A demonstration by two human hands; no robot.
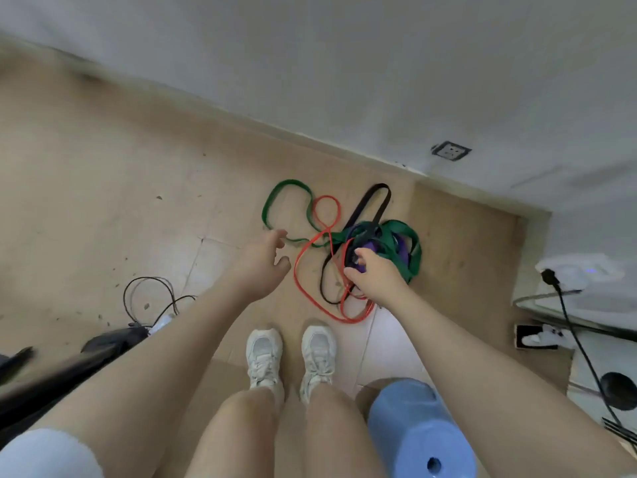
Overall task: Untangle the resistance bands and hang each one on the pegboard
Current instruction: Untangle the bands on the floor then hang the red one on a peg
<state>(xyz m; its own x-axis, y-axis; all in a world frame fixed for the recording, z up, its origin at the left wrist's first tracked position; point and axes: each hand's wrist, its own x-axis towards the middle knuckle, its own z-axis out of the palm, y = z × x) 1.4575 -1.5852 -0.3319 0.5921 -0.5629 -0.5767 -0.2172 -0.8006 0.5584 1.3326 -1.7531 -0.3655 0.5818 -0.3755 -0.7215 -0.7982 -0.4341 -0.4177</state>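
A tangle of resistance bands lies on the tan floor in front of my feet. A green band loops out to the left, a red band runs through the middle, a black band sticks up toward the wall, and a purple band is bunched in the knot under more green. My right hand reaches into the knot, its fingers curled around the black and red strands. My left hand hovers beside the green loop with fingers spread, holding nothing. No pegboard is in sight.
A white wall with a socket runs behind the bands. A blue foam roller stands by my right leg. Black cables and dark gear lie at the left. A table edge with a cable is at the right.
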